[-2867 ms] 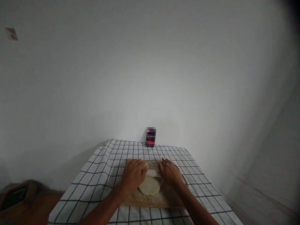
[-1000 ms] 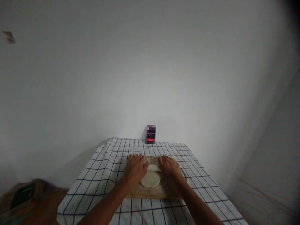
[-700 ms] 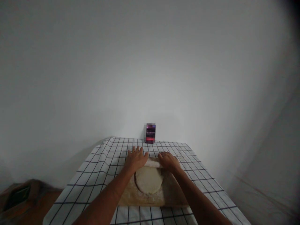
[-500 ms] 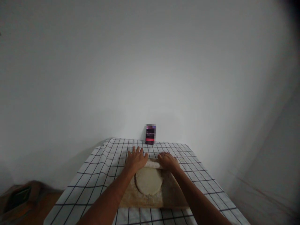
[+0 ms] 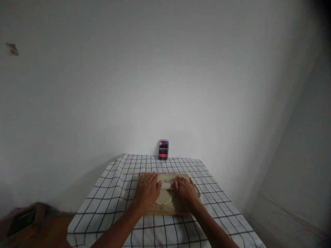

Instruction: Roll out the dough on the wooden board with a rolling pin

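Note:
A pale rolling pin (image 5: 167, 186) lies crosswise over a round, flat sheet of dough (image 5: 164, 197) on a floury wooden board (image 5: 168, 211). My left hand (image 5: 148, 188) rests on the pin's left end, fingers stretched forward and palm down. On the other end, my right hand (image 5: 186, 191) lies over the pin with its fingers bent across it. Both hands hide the pin's ends, and the forearms and hands cover parts of the board's sides.
A black-and-white checked cloth (image 5: 155, 230) covers the table. At its far edge a small dark box-like object (image 5: 163, 150), blurred out, stands by the white wall (image 5: 165, 86). A brown item with a dark panel (image 5: 24, 220) is low at the left.
Both hands and the rolling pin have come back toward me, from the dough's far edge onto the dough. My left fingers, spread before, are closer together. The view has shifted slightly.

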{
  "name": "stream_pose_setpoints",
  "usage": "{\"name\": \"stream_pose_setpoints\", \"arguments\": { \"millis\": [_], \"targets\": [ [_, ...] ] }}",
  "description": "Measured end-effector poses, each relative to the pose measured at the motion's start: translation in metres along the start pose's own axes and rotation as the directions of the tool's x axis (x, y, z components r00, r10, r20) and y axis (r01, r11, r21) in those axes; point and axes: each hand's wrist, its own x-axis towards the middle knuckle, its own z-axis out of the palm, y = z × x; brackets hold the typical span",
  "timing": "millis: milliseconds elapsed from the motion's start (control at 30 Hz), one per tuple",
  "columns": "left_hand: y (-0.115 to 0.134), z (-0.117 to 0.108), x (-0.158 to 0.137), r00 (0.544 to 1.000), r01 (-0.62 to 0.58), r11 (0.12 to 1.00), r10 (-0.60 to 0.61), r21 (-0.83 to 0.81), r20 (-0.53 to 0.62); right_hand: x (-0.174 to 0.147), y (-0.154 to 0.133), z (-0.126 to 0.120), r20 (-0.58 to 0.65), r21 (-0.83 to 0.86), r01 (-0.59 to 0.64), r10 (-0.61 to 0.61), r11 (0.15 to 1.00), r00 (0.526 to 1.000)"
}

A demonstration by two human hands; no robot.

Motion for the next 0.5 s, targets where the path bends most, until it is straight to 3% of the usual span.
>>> {"name": "stream_pose_setpoints", "arguments": {
  "millis": [300, 500],
  "targets": [
    [0.004, -0.016, -0.059, 0.999, -0.02, 0.991, 0.023, -0.136, 0.022, -0.043, -0.01, 0.004, -0.056, -0.011, 0.0, -0.001, 1.0, 0.998],
    [0.007, -0.021, -0.046, 0.997, 0.005, 0.991, 0.005, -0.134, 0.071, -0.032, -0.011, -0.003, -0.022, -0.033, -0.034, 0.033, 0.999, 0.999]
  ]
}}
